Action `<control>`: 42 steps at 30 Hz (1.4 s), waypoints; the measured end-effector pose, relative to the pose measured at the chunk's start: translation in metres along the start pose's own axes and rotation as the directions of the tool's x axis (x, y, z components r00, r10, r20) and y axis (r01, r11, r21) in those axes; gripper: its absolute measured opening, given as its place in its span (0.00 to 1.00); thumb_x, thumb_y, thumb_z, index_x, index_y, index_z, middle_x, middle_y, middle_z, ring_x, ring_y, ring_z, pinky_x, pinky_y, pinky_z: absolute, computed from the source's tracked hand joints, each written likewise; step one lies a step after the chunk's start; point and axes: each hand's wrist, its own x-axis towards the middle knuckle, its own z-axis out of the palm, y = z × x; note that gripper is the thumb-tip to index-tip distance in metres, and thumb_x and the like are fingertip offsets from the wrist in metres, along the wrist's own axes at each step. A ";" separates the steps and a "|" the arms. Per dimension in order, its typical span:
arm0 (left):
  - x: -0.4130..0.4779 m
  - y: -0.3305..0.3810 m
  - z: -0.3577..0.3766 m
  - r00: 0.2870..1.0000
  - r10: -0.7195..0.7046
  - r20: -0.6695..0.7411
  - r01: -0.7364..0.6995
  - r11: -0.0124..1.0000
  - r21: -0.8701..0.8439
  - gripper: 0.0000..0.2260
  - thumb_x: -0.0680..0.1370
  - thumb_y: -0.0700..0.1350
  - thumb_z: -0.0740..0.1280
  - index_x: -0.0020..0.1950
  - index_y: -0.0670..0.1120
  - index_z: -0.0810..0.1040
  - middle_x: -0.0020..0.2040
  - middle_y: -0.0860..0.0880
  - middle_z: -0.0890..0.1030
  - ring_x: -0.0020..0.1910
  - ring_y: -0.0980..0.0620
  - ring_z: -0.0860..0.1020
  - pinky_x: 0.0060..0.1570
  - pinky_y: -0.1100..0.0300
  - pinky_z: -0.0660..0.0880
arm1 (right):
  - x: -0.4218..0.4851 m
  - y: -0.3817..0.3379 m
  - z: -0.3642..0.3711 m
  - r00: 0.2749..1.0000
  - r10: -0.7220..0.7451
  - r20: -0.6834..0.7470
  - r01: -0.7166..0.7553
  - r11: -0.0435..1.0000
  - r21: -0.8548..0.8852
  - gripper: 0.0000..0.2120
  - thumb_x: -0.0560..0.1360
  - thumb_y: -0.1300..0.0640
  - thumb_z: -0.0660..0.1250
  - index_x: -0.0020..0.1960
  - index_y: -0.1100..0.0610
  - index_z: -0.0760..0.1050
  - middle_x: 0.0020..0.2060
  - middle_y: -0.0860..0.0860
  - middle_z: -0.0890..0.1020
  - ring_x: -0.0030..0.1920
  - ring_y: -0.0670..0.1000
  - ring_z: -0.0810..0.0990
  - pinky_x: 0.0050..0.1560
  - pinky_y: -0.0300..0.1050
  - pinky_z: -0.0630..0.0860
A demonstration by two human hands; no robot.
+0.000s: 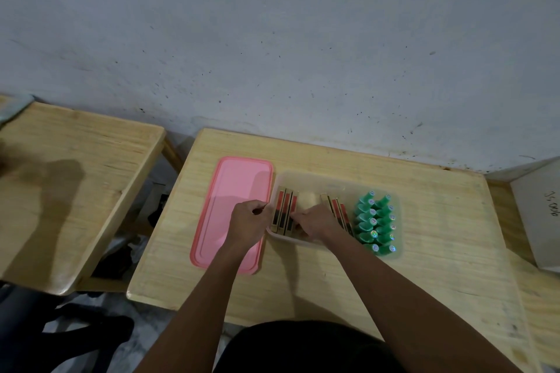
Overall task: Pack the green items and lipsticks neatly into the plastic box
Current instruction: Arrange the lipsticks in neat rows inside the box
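A clear plastic box (315, 179) sits on the wooden desk. Several green bottles (375, 221) lie in two rows at its right end. Gold-cased lipsticks lie in two groups: one at the box's left end (283, 209), another near the middle (338, 206). My left hand (250, 221) is at the box's left wall, fingers curled against the rim beside the left lipsticks. My right hand (315, 221) reaches into the box between the two groups, fingers curled down on a lipstick there, which it mostly hides.
A pink lid (233, 209) lies flat just left of the box, under my left wrist. A second wooden desk (75, 179) stands to the left across a gap. A white carton (539, 215) sits at the right edge. The wall runs close behind.
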 end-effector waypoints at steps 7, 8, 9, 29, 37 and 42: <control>-0.001 0.000 0.000 1.000 0.003 0.000 -0.003 1.000 -0.015 0.09 0.79 0.44 0.64 0.47 0.42 0.83 0.41 0.46 0.83 0.39 0.53 0.80 0.38 0.70 0.71 | -0.004 -0.002 0.005 0.998 -0.066 -0.016 0.067 0.997 0.040 0.13 0.79 0.52 0.65 0.49 0.60 0.84 0.41 0.58 0.85 0.39 0.55 0.82 0.49 0.52 0.81; -0.001 0.000 0.000 1.000 0.004 -0.003 -0.004 1.000 -0.010 0.09 0.79 0.44 0.64 0.47 0.41 0.83 0.41 0.46 0.83 0.38 0.54 0.79 0.38 0.71 0.70 | -0.004 -0.003 0.006 0.997 -0.067 -0.023 0.068 0.996 0.063 0.13 0.79 0.53 0.65 0.50 0.60 0.84 0.43 0.59 0.85 0.41 0.55 0.83 0.50 0.53 0.81; -0.001 0.000 0.000 1.000 0.004 -0.007 -0.004 1.000 -0.011 0.09 0.79 0.44 0.64 0.47 0.41 0.83 0.41 0.47 0.82 0.38 0.55 0.79 0.38 0.71 0.70 | -0.004 -0.003 0.006 0.997 -0.068 -0.031 0.070 0.994 0.081 0.13 0.79 0.53 0.65 0.51 0.60 0.84 0.44 0.59 0.85 0.44 0.56 0.84 0.51 0.54 0.81; -0.001 0.001 0.001 1.000 -0.006 -0.023 0.006 1.000 -0.019 0.09 0.79 0.44 0.65 0.51 0.41 0.82 0.43 0.49 0.82 0.42 0.56 0.79 0.44 0.68 0.73 | -0.010 0.009 -0.017 0.982 -0.185 -0.028 0.185 0.983 -0.020 0.16 0.80 0.56 0.62 0.66 0.59 0.76 0.58 0.56 0.82 0.55 0.53 0.80 0.58 0.45 0.73; -0.002 0.000 0.001 1.000 0.024 -0.016 -0.025 0.999 -0.043 0.08 0.78 0.43 0.65 0.45 0.44 0.82 0.40 0.44 0.82 0.42 0.48 0.80 0.46 0.61 0.76 | -0.015 0.030 -0.037 0.935 -0.176 -0.307 -0.016 0.846 -0.533 0.11 0.76 0.48 0.65 0.51 0.54 0.79 0.48 0.51 0.83 0.48 0.55 0.83 0.40 0.44 0.72; -0.002 -0.001 0.002 1.000 0.005 -0.024 -0.006 0.999 -0.042 0.10 0.79 0.43 0.64 0.48 0.39 0.83 0.43 0.42 0.83 0.45 0.45 0.81 0.46 0.62 0.76 | -0.016 0.023 -0.032 0.929 -0.236 -0.283 -0.012 0.748 -0.664 0.11 0.73 0.50 0.70 0.52 0.55 0.79 0.46 0.52 0.83 0.46 0.55 0.84 0.39 0.44 0.73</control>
